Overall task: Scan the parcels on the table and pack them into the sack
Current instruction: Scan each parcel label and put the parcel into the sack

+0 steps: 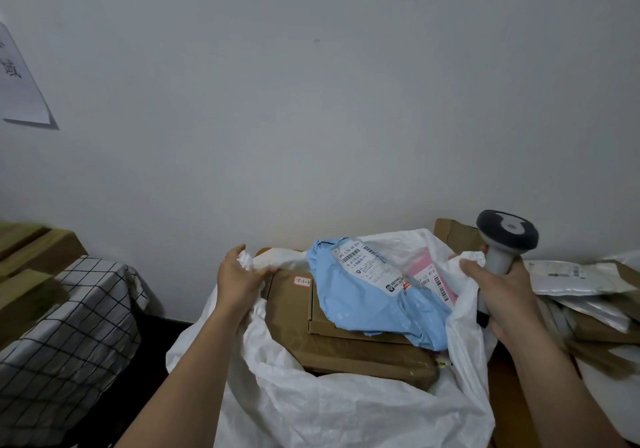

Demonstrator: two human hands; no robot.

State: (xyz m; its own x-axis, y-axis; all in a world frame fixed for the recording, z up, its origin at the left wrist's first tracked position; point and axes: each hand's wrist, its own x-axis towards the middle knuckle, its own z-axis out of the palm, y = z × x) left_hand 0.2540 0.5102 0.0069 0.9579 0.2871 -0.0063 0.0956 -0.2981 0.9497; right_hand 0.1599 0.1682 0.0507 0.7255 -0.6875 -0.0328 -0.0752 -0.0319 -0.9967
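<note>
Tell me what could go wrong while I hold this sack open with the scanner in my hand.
1. The right hand grips both the scanner and the sack rim, so either could slip.
2. The blue mailer lies high on the cardboard boxes near the rim and might slide out if the sack tips.
3. The left hand pinches only a small bunch of rim, which may pull free.

Scene is dimly & evenly lit, w/ a cool grey-blue cast; the light source can't be located. Shadows are soft: a faint one is thrown under the paper sheet (pixel 20 80) at upper left. No glare is seen on the wall (pixel 311 101). Wide-angle bending is noticed toward the edges. Motion blur is seen at far left on the cardboard stack (pixel 24 274) & at lower right, perhaps from head movement. Centre is rendered fairly sharp; label print stays barely legible.
</note>
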